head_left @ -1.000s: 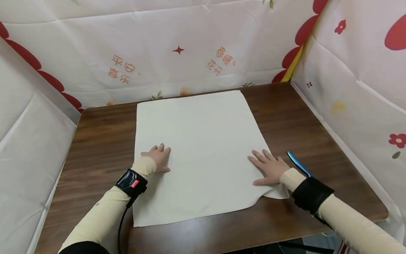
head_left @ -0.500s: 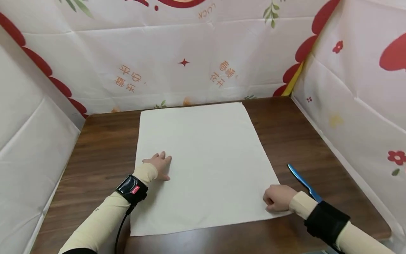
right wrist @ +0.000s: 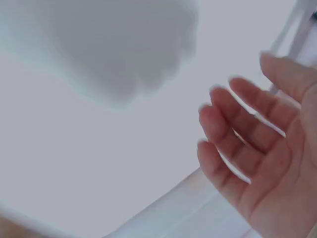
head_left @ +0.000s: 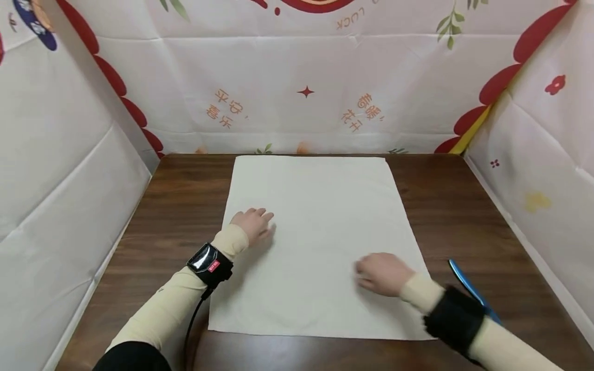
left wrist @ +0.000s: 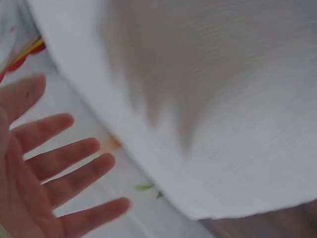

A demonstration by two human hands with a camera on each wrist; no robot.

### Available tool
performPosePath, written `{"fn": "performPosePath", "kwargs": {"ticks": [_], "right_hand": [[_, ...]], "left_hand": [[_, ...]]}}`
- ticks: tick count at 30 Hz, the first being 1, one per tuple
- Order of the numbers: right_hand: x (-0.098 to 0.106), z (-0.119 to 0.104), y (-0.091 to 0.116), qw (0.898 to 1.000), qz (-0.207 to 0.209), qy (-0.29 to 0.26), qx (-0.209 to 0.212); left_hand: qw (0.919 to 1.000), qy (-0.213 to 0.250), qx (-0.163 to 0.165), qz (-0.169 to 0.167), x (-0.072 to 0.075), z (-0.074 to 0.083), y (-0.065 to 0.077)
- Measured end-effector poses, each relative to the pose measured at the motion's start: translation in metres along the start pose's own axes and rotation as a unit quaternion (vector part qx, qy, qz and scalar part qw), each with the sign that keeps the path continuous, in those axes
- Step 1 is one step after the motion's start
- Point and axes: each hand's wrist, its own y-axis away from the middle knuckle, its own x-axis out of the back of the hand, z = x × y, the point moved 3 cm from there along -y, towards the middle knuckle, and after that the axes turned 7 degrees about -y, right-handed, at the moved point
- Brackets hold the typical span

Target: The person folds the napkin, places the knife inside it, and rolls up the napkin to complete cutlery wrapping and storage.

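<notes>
A white cloth [head_left: 320,201] lies spread flat on the brown wooden table [head_left: 185,206]. Over its left side hovers my left hand [head_left: 252,225], fingers extended and apart; the left wrist view shows the bare palm [left wrist: 29,193] and a shadow on the cloth. My right hand [head_left: 384,273] is raised over the cloth's lower right part, fingers loosely bent. In the right wrist view that palm [right wrist: 282,173] holds nothing, and its shadow falls on the cloth.
To the right of the cloth lies a slim, glossy blue object [head_left: 468,283], partly hidden by the right wrist strap [head_left: 457,319]. Printed white fabric walls [head_left: 278,67] enclose the table at the back and sides. A black cable [head_left: 192,324] hangs from the left wrist.
The folded lower right corner of the cloth got straightened out flat. My right hand then left that corner, moving up and left. My left hand lifted off the cloth. The head view shifted.
</notes>
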Motion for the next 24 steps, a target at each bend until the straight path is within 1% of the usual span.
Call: {"fn": "performPosePath", "kwargs": {"ticks": [1,2,4,5,7,9,11,14,15,17,19,21,22,24], "right_hand": [[0.002,-0.018,-0.022,0.999,0.018,0.025,0.026],[0.002,-0.036,-0.044,0.997,0.027,0.046,0.051],[-0.004,-0.075,-0.081,0.991,0.031,0.090,0.089],[-0.010,-0.093,-0.095,0.988,0.028,0.110,0.105],[-0.021,-0.126,-0.119,0.980,0.018,0.145,0.133],[-0.032,-0.153,-0.136,0.971,0.011,0.180,0.156],[-0.046,-0.171,-0.146,0.965,0.005,0.199,0.169],[-0.060,-0.182,-0.158,0.959,0.001,0.220,0.178],[-0.063,-0.183,-0.160,0.958,0.000,0.223,0.181],[-0.067,-0.181,-0.164,0.957,-0.004,0.223,0.184],[-0.068,-0.176,-0.165,0.960,-0.007,0.215,0.177],[-0.065,-0.169,-0.165,0.965,-0.017,0.205,0.164],[-0.063,-0.165,-0.165,0.968,-0.024,0.199,0.153],[-0.058,-0.156,-0.164,0.973,-0.038,0.187,0.132]], "left_hand": [[0.9992,-0.006,0.004,0.038,0.009,-0.004,0.002],[0.9972,-0.009,0.009,0.074,0.016,-0.008,0.004],[0.9906,-0.011,0.020,0.135,0.029,-0.017,0.012],[0.9873,-0.007,0.026,0.156,0.034,-0.020,0.017],[0.9828,0.003,0.036,0.181,0.043,-0.026,0.026],[0.9825,0.004,0.039,0.182,0.047,-0.031,0.035],[0.9860,0.006,0.030,0.164,0.044,-0.029,0.039],[0.9928,0.005,-0.003,0.119,0.035,-0.026,0.046],[0.9947,0.007,-0.021,0.100,0.032,-0.024,0.048],[0.9968,0.017,-0.064,0.045,0.024,-0.021,0.056],[0.9931,0.038,-0.109,-0.019,0.015,-0.017,0.067],[0.9831,0.061,-0.151,-0.084,0.004,-0.012,0.080],[0.9781,0.067,-0.163,-0.110,-0.002,-0.010,0.087],[0.9709,0.067,-0.178,-0.145,-0.014,-0.005,0.101]]}}
